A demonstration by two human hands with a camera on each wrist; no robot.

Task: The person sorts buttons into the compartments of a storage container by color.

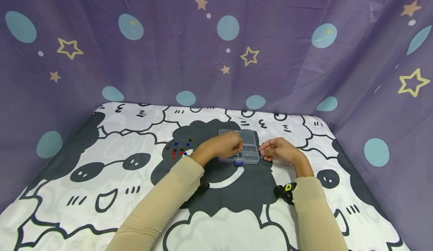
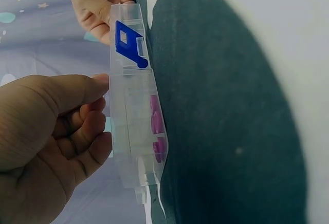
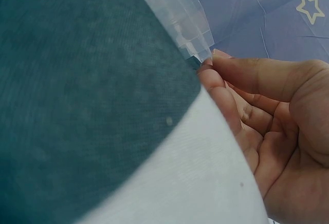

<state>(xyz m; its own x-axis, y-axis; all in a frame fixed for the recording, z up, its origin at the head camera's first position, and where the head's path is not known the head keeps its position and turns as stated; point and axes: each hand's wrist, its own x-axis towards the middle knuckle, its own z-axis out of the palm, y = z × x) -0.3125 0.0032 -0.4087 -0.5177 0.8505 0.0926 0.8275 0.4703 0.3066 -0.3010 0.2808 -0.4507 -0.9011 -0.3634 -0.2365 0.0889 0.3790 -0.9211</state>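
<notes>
A clear plastic compartment box (image 1: pixel 249 161) with a blue latch (image 2: pixel 129 44) lies on the cloth, its lid (image 1: pixel 248 136) raised toward the back. Low inside it, small purple pieces (image 2: pixel 156 115) show through the wall. My left hand (image 1: pixel 230 144) hovers over the box's left side with its fingers curled; its thumb tip and fingertips meet the box's outline, and whether they pinch anything is hidden. At the right end, my right hand (image 1: pixel 278 149) pinches the edge near a corner tab between thumb and fingertips. A dark spot by those fingertips is too small to identify.
Left of the box, several small round pieces (image 1: pixel 174 157) in red, blue and black are scattered on the cloth, near my left forearm (image 1: pixel 169 194). The cartoon-print cloth (image 1: pixel 220 232) covers the surface. A purple curtain (image 1: pixel 189 55) hangs behind and on the sides.
</notes>
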